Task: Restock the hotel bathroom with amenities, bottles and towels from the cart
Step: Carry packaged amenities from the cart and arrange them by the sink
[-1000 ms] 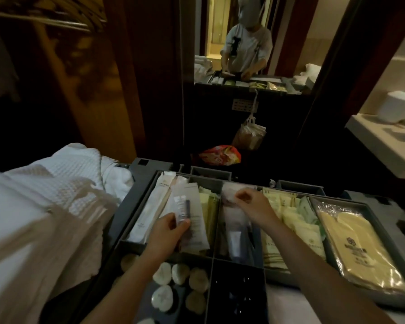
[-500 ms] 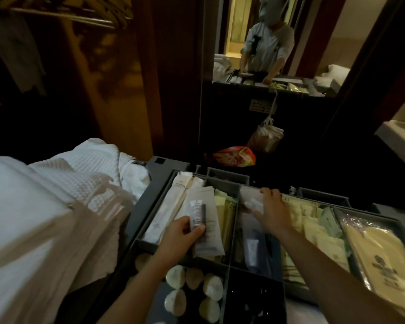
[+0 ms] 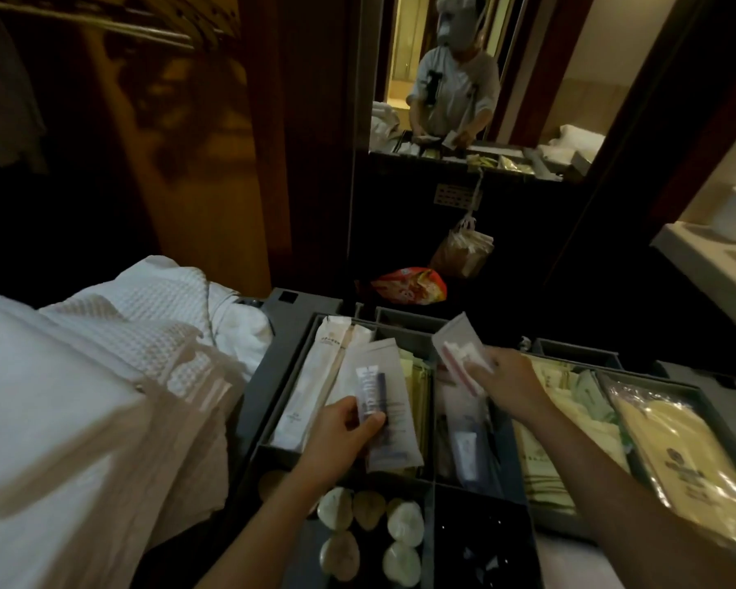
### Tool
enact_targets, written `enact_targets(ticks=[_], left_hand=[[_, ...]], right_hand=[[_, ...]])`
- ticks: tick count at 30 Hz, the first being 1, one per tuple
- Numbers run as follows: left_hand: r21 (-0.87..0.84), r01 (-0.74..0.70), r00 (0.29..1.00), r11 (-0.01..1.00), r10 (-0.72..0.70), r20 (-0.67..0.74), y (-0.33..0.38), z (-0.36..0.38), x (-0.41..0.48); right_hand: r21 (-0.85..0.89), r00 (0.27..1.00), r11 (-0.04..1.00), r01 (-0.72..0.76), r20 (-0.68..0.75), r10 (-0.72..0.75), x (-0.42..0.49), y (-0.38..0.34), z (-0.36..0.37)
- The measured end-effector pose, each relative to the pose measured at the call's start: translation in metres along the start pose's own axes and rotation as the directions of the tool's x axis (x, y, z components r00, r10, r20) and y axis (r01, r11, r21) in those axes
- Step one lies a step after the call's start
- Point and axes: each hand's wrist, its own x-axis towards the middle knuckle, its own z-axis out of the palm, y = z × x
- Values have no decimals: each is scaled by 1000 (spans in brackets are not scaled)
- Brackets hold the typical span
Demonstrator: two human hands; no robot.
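Head view: left hand (image 3: 336, 435) grips a toothpaste packet (image 3: 383, 414); right hand (image 3: 508, 386) pinches a clear sachet (image 3: 457, 348)

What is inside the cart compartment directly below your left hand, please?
Several pale rounded wrapped pieces, perhaps soaps, lie loose in that compartment. The left hand and forearm hide its far left corner.

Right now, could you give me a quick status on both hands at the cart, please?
Left hand holds a white sachet. Right hand lifts a clear packet above the tray. Nothing in the way.
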Motion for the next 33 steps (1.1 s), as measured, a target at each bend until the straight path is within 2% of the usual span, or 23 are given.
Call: enact_targets(ticks=[4,9,12,17,21,24,26,30,33], left_hand=[[39,-24,1000,999,23,17,3,0,-2],[-105,63,997,992,-56,61,14,-6,-11],[-165,95,995,982,-88,46,19,-15,-27],[-153,97,985,984,-117,-129,27,-35,-63],[-112,54,951,992,-85,-297,34,-47,-102],[-70,41,883,997,-69,-463,32,-57,-146],[-24,60,849,998,-63,-525,35,-64,-174],[51,163,706,985,-80,-703,36,-80,-257],[43,235,599,971,-109,-793,37,-84,-325]], right_hand=[[201,997,980,4,70,-18,-15,-21,-6],[442,980,892,-96,198,7,-34,-42,-5],[534,975,838,-113,224,-10,-42,-49,-1],[619,957,781,-82,267,-111,-62,-66,20],[656,898,751,-70,369,-239,-76,-79,38],[684,830,729,0,406,-381,-91,-99,49],[705,793,707,48,403,-456,-102,-112,54],[744,622,659,111,465,-630,-141,-152,73],[768,452,623,147,508,-733,-178,-186,82]])
